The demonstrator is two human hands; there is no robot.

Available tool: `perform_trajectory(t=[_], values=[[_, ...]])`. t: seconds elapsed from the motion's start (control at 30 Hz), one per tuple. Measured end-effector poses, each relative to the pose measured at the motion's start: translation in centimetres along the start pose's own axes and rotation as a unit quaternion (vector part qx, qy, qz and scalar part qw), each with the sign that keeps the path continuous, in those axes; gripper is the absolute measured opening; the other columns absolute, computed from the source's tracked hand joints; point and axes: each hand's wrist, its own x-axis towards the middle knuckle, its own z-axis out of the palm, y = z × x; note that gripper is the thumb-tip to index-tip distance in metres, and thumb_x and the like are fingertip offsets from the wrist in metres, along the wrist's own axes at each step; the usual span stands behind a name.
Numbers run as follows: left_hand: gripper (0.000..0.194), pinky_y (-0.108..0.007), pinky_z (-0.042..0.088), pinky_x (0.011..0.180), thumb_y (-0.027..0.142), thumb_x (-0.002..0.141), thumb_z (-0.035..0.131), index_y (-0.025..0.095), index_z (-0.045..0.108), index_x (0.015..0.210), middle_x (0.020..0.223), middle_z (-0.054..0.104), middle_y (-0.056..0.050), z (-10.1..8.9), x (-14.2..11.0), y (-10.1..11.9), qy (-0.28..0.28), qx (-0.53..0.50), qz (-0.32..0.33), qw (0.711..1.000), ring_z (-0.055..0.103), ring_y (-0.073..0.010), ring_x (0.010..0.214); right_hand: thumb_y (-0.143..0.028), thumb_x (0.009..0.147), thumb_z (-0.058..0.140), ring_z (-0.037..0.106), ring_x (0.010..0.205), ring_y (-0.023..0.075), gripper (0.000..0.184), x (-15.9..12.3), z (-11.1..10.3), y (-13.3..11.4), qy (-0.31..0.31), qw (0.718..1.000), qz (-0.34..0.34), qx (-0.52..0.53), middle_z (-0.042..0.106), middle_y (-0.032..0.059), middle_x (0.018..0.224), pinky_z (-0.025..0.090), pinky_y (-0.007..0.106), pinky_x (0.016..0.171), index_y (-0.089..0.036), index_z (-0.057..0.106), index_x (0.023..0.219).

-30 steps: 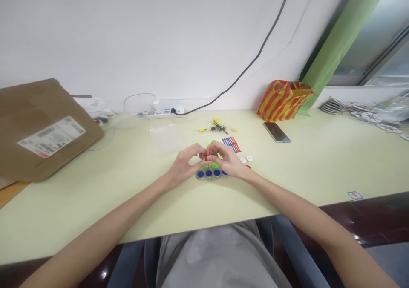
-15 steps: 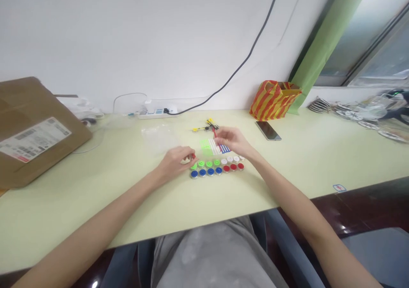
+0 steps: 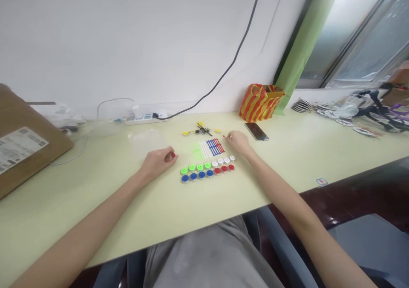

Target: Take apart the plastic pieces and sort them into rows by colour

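My left hand [image 3: 157, 162] rests low over the table, thumb and forefinger pinched on a small red piece [image 3: 173, 154] that the fingers partly hide. Over to the right, my right hand [image 3: 238, 142] is closed, a red tip of a thin strip [image 3: 224, 136] just showing at its fingertips. Between the hands lie rows of thin plastic strips: green [image 3: 197, 150], white [image 3: 205, 149], blue [image 3: 214, 147] and red [image 3: 220, 145]. Nearer me stand two rows of small wheel-like discs, with green [image 3: 200, 168], white [image 3: 220, 162], blue [image 3: 193, 177] and red [image 3: 224, 168] tops.
Behind the strips sits a black frame with yellow discs [image 3: 202, 129]. A clear plastic bag [image 3: 145, 143] lies left of it. A phone [image 3: 257, 131] and a striped bag [image 3: 260, 102] are at right, a cardboard package [image 3: 28, 139] at left, a power strip [image 3: 145, 117] along the wall.
My hands were together over the discs, then parted. The left moved left with the red piece; the right went back and right with a red strip. The view has turned right.
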Motion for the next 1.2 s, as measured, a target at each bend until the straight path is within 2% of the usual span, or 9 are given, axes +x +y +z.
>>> perform_trajectory(t=[0.23, 0.4, 0.57, 0.7, 0.93, 1.07, 1.2], values=[[0.025, -0.028, 0.037, 0.060, 0.046, 0.091, 0.052, 0.023, 0.057, 0.084, 0.065, 0.061, 0.003, -0.1, 0.0, 0.2, -0.024, 0.001, -0.002, 1.000, 0.057, -0.0160, 0.059, -0.019, 0.093, 0.055, 0.067, 0.082, 0.0183, 0.026, 0.4, -1.3, 0.9, -0.055, 0.997, -0.032, 0.036, 0.076, 0.0095, 0.094, 0.041, 0.024, 0.069, -0.018, 0.077, 0.106], [0.024, -0.027, 0.036, 0.059, 0.046, 0.091, 0.053, 0.024, 0.056, 0.084, 0.064, 0.059, 0.004, -0.1, 0.0, 0.2, -0.043, -0.006, 0.004, 0.999, 0.056, -0.0157, 0.058, -0.028, 0.093, 0.060, 0.065, 0.078, 0.0165, 0.022, 0.1, -1.4, 0.9, -0.070, 0.995, -0.049, 0.050, 0.075, 0.0069, 0.087, 0.041, 0.023, 0.066, -0.017, 0.076, 0.102], [0.023, -0.027, 0.036, 0.058, 0.045, 0.090, 0.054, 0.024, 0.057, 0.083, 0.064, 0.059, 0.004, -0.1, 0.0, 0.2, -0.052, -0.014, 0.006, 0.999, 0.056, -0.0156, 0.057, -0.027, 0.093, 0.060, 0.064, 0.084, 0.0184, 0.016, -0.2, -0.6, 0.1, -0.048, 0.998, -0.042, 0.029, 0.075, 0.0097, 0.099, 0.038, 0.025, 0.065, -0.017, 0.073, 0.097], [0.023, -0.027, 0.036, 0.058, 0.046, 0.090, 0.054, 0.024, 0.056, 0.083, 0.065, 0.060, 0.003, -0.1, 0.0, 0.3, -0.055, -0.013, 0.006, 0.998, 0.057, -0.0159, 0.058, -0.023, 0.093, 0.058, 0.063, 0.084, 0.0211, 0.014, -0.3, -0.2, -0.3, -0.025, 0.999, -0.031, 0.004, 0.074, 0.0106, 0.100, 0.036, 0.027, 0.065, -0.018, 0.070, 0.096], [0.024, -0.027, 0.036, 0.058, 0.046, 0.091, 0.053, 0.024, 0.055, 0.083, 0.064, 0.059, 0.004, 0.0, 0.0, 0.1, -0.058, -0.003, 0.006, 0.998, 0.057, -0.0159, 0.058, -0.008, 0.089, 0.052, 0.063, 0.090, 0.0230, 0.025, -0.1, 0.0, -0.5, -0.014, 0.999, -0.049, -0.013, 0.073, 0.0118, 0.103, 0.038, 0.029, 0.070, -0.018, 0.071, 0.103], [0.024, -0.027, 0.035, 0.058, 0.046, 0.092, 0.053, 0.024, 0.055, 0.084, 0.064, 0.059, 0.003, 0.1, 0.0, 0.0, -0.058, 0.002, 0.008, 0.998, 0.057, -0.0161, 0.058, -0.011, 0.091, 0.052, 0.063, 0.096, 0.0223, 0.026, 0.0, -0.1, -0.5, -0.020, 0.997, -0.075, -0.002, 0.073, 0.0115, 0.109, 0.039, 0.027, 0.072, -0.018, 0.072, 0.106], [0.024, -0.027, 0.035, 0.059, 0.047, 0.092, 0.053, 0.024, 0.055, 0.084, 0.064, 0.059, 0.003, 0.1, 0.0, 0.0, -0.058, 0.003, 0.007, 0.998, 0.057, -0.0162, 0.058, -0.014, 0.095, 0.048, 0.064, 0.097, 0.0213, 0.028, 0.4, -0.8, 0.4, -0.007, 0.998, -0.069, 0.011, 0.074, 0.0116, 0.111, 0.040, 0.027, 0.074, -0.018, 0.071, 0.111]])
